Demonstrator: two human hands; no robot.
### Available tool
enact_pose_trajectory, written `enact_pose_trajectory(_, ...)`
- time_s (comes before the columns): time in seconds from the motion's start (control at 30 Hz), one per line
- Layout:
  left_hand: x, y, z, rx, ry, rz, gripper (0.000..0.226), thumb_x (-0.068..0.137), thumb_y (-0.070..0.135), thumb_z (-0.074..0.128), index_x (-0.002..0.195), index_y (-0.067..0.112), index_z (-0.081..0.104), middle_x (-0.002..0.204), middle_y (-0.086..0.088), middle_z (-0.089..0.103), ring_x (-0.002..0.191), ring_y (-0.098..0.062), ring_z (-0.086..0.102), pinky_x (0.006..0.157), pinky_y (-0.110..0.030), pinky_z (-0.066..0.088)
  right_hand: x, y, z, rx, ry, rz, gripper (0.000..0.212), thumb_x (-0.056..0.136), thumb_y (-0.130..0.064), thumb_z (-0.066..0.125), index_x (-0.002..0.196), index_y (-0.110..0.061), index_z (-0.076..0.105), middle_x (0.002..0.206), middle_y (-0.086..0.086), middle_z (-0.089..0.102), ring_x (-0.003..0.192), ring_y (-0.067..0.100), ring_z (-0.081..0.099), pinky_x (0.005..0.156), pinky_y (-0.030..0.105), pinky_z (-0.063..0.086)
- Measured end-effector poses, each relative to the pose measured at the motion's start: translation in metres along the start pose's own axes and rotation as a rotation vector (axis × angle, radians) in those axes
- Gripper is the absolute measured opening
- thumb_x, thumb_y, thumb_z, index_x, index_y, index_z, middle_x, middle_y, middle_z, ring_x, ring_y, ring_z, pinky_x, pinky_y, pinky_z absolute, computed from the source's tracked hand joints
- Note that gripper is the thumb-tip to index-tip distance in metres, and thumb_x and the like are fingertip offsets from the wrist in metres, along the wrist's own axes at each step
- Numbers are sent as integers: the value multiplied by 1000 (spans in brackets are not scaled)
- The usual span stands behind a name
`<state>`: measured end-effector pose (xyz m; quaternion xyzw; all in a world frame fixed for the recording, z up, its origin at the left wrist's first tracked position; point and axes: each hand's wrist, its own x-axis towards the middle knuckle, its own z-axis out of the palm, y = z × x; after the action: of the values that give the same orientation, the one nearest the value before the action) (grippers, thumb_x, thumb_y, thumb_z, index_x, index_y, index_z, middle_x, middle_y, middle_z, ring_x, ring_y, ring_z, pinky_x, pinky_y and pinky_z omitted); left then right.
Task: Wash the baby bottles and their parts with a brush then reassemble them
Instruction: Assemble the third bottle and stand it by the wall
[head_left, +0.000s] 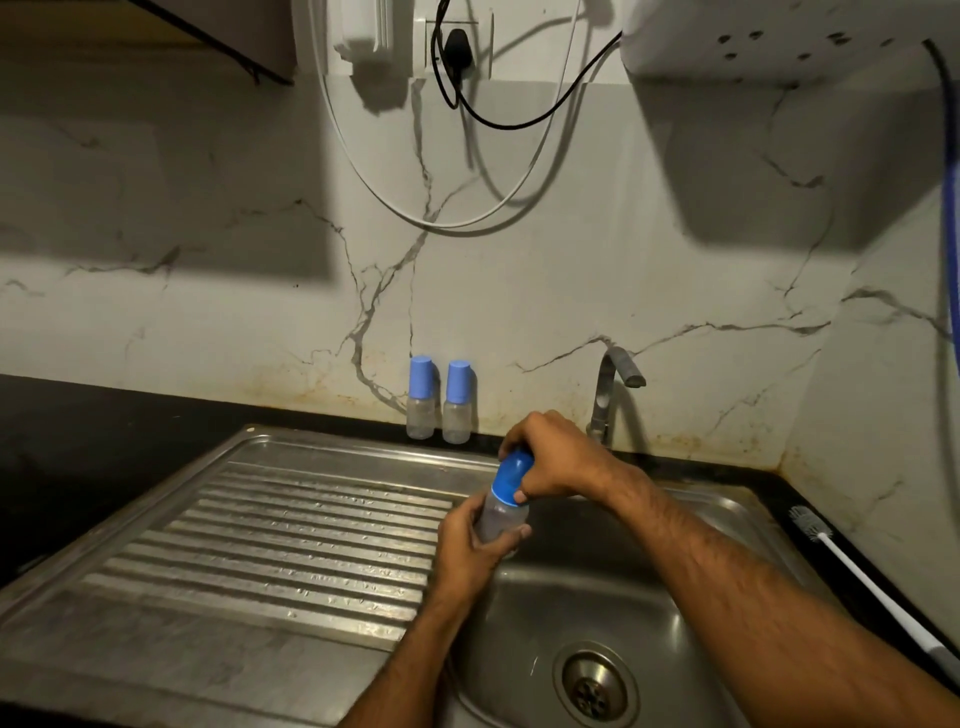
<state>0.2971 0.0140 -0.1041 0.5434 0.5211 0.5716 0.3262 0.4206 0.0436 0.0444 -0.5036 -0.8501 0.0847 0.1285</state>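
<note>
Forearms reach over the steel sink (545, 613), whose ribbed drainboard (291, 540) spreads toward nine o'clock. Left hand (470, 545) wraps the clear baby bottle (501, 519) held above the basin; right hand (545, 457) clamps its blue cap (511, 475). Light, stiff plastic, probably slick when wet, it is best held at body and cap. At three o'clock lies the bottle brush (857, 566); at twelve, near the faucet (613, 384), two capped bottles (439, 400) stand clear of the work.
</note>
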Motion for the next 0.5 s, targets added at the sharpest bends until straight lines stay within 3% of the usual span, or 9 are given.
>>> enact_pose_trajectory(0.1, -1, -2, -1, 9, -24, 5, 54, 71, 24, 87, 119, 27, 61, 109, 11, 69, 101, -3, 65, 81, -17, 54, -1, 2, 11, 6, 79, 58, 48, 67, -23, 87, 110, -13, 67, 105, 1, 65, 96, 15, 63, 74, 19, 51)
enact_pose_trajectory(0.23, -1, -2, -2, -4, -15, 15, 58, 73, 21, 86, 124, 28, 58, 113, 13, 67, 105, -1, 63, 88, -19, 52, -6, 6, 30, 133, 173, 199, 51, 71, -46, 86, 99, -17, 55, 97, 1, 59, 86, 13, 60, 75, 27, 57)
enact_pose_trajectory(0.33, 0, 1, 0, -47, 19, 11, 55, 75, 16, 84, 123, 25, 60, 109, 11, 69, 103, -3, 65, 87, -20, 53, -7, 8, 42, 260, 242, 213, 54, 71, -55, 84, 97, -18, 56, 93, -1, 63, 81, 10, 60, 69, 23, 53)
enact_pose_trajectory(0.43, 5, 2, 1, -80, 67, -20, 51, 76, 8, 80, 118, 29, 61, 106, 10, 70, 100, -6, 67, 91, -31, 56, -5, 18, 58, 451, 157, 224, 66, 65, -45, 91, 116, -18, 58, 106, -3, 65, 88, 6, 60, 66, 16, 47)
enact_pose_trajectory(0.5, 10, 3, 2, -84, 57, -23, 50, 75, 7, 80, 116, 30, 61, 108, 6, 70, 102, -9, 67, 93, -38, 56, -1, 30, 72, 599, 95, 257, 79, 63, -30, 94, 131, -13, 55, 123, 1, 65, 102, 11, 63, 81, 26, 57)
